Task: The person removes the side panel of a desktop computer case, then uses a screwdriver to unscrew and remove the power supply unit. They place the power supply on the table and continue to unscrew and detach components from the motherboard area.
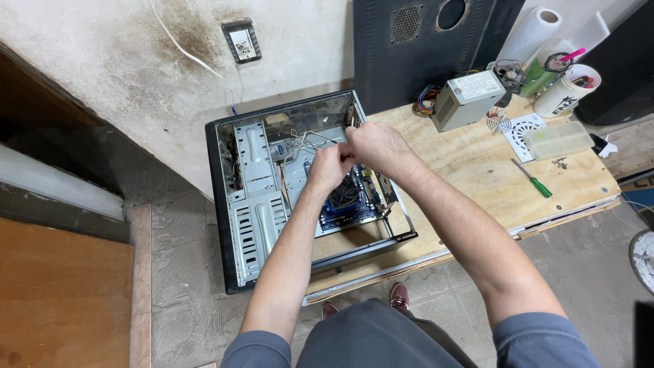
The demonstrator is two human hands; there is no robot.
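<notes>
Open computer case lies on its side at the left end of the plywood worktop, overhanging the worktop's left edge; side panel off, interior facing up. Inside: grey metal drive cage along the left, blue motherboard with a black cooler fan toward the right.

Both hands are inside the case, above the board's upper part. Left hand is curled, fingers pinched together close to the right hand. Right hand is bent over it, fingers closed down toward the same spot. What they pinch is hidden beneath them; it appears to be among the thin loose wires running across the case near the far wall, but this cannot be confirmed.

Judgement: the step in hand is fine work on a small connector or wire near the board's top edge. The next move likely calls for a steady two-handed pinch and little force.

Surroundings: grey power supply unit with its cable bundle at the worktop's far edge; green-handled screwdriver near the right side; clear plastic box, white round grille, white tub of tools, paper roll toward the far right corner. Obstructions: loose wires and the cooler crowd the working spot.
</notes>
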